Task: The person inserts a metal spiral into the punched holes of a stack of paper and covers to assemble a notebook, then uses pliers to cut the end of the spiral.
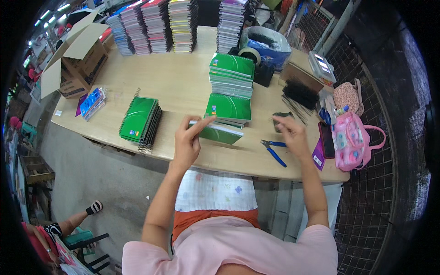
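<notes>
My left hand (187, 143) grips the left end of a green notebook (221, 133), tilted up on its edge near the table's front. Behind it lies a stack of green-covered notebooks (231, 105). Over the table to the right, my right hand (294, 136) has its thumb and fingertips pinched together; whatever is between them is too small to make out. A small dark object (280, 123) lies right beside those fingertips. Just below, blue-handled cutting pliers (276, 152) rest on the table. Left of my left hand sits a pile of green spiral-bound notebooks (140, 120).
Stacks of coloured notebooks (158, 27) line the far edge. An open cardboard box (75, 68) stands far left. Loose black binding coils (300, 97), a phone (326, 140) and a pink bag (352, 142) are at right. Behind the stack are a tape roll (250, 54) and a lined bin (268, 46).
</notes>
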`<action>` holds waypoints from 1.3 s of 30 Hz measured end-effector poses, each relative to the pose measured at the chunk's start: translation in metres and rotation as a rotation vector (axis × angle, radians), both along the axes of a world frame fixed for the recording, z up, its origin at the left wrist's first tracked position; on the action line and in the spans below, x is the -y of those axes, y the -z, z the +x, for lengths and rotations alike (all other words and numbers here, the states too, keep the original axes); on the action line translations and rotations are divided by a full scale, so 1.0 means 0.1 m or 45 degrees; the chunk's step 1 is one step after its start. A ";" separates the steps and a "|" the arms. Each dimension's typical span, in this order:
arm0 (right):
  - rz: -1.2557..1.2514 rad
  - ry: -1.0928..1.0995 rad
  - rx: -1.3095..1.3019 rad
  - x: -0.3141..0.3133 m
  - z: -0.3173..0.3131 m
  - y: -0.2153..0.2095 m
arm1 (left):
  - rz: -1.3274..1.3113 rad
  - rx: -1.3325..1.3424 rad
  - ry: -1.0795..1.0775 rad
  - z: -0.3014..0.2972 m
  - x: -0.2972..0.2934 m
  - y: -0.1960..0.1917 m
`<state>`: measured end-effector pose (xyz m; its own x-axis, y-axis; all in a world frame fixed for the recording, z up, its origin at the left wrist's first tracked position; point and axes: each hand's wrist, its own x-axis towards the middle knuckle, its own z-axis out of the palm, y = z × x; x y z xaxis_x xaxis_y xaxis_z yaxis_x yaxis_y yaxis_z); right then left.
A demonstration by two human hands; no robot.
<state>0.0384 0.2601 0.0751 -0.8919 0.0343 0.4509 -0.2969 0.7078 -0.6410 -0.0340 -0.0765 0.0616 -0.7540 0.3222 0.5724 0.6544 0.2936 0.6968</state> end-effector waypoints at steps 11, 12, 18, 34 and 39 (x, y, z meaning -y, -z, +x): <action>-0.333 -0.070 0.193 0.82 -0.02 0.35 | 0.305 0.117 -0.274 0.20 -0.30 0.65; -0.324 -0.087 0.225 0.82 -0.03 0.34 | 0.329 0.140 -0.284 0.20 -0.30 0.67; -0.290 -0.239 0.111 0.80 -0.08 0.33 | 0.298 0.123 -0.278 0.20 -0.31 0.67; -0.385 -0.376 0.465 0.71 -0.07 0.22 | 0.338 0.089 -0.352 0.25 -0.44 0.68; 0.003 -0.309 0.251 0.76 -0.02 0.10 | 0.325 0.067 -0.330 0.27 -0.47 0.67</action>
